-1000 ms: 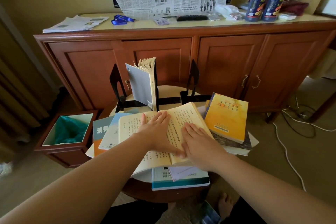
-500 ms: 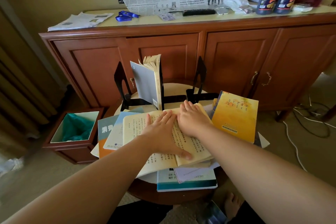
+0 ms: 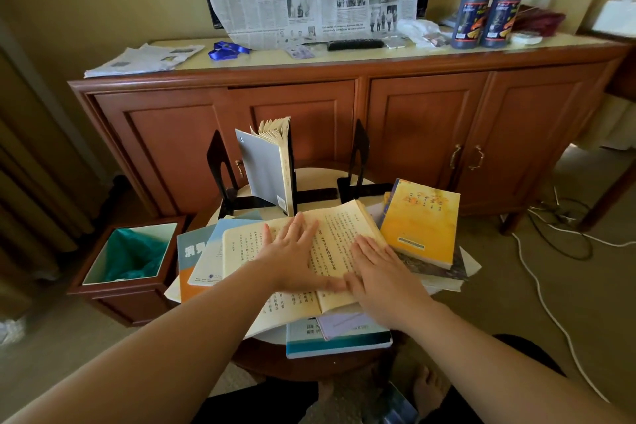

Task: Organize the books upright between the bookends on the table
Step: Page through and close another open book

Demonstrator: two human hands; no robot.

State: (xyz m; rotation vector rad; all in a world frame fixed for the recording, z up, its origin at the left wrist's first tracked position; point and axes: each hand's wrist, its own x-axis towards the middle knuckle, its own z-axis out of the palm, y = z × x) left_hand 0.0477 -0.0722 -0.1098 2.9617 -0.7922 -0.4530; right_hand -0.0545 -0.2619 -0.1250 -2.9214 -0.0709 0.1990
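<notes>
**Open book pressed flat, one book upright between the bookends**

Nearest, a teal-edged book (image 3: 339, 342) pokes out under the pile on the round surface (image 3: 309, 367). Above it the open book (image 3: 303, 262) lies flat, spine running away from the person, text columns vertical. The left hand (image 3: 292, 256) and right hand (image 3: 382, 282) press its pages with straight fingers, holding nothing. A yellow book (image 3: 421, 220) lies just right, tilted on a stack. Behind, a grey-covered book (image 3: 266, 170) stands upright, pages fanned, between the left bookend (image 3: 220, 165) and right bookend (image 3: 359, 157).
</notes>
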